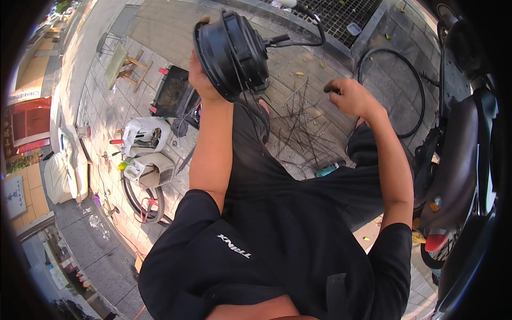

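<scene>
My left hand (201,80) is raised and wrapped around the side of a black hub motor (229,56), which it holds up, tilted. A black cable (298,42) runs from the motor's axle to the right. To the right my right hand (352,98) hangs in the air, apart from the motor, with its fingers curled and the thumb close to the forefinger. Anything between those fingertips is too small to make out. Beneath the hands, many loose dark spokes (301,125) lie scattered across the paving.
A teal power tool (329,169) lies by the spokes. At left are an open black toolbox (173,96), cut white plastic containers (146,133) and a tyre (141,200). A black hoop (418,90) lies at right, beside a parked electric bike (461,154). A metal grate (330,21) is ahead.
</scene>
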Action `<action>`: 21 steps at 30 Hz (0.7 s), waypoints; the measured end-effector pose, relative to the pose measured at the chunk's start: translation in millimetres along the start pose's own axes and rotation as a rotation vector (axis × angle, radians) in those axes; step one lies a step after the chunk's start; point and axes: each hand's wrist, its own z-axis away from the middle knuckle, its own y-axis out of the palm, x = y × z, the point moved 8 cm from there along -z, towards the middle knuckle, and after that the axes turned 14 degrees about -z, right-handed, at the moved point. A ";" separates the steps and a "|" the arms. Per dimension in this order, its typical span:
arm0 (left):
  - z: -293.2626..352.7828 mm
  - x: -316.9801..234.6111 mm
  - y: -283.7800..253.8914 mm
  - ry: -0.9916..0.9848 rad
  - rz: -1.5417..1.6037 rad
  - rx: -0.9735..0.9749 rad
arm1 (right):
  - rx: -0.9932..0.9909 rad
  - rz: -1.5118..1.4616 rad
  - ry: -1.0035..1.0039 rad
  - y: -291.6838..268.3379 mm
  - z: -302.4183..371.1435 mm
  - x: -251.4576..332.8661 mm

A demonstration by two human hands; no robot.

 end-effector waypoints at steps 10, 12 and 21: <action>-1.7 19.7 8.0 0.365 -2.803 0.398 | -0.363 -0.207 0.736 90.7 -20.1 -359.1; 5.4 11.7 2.5 0.229 -2.700 0.356 | -0.338 -0.323 0.861 132.8 -18.1 -372.5; 15.8 9.9 -52.8 -0.396 -0.630 -0.317 | -0.603 -0.635 1.204 250.7 -7.5 -400.8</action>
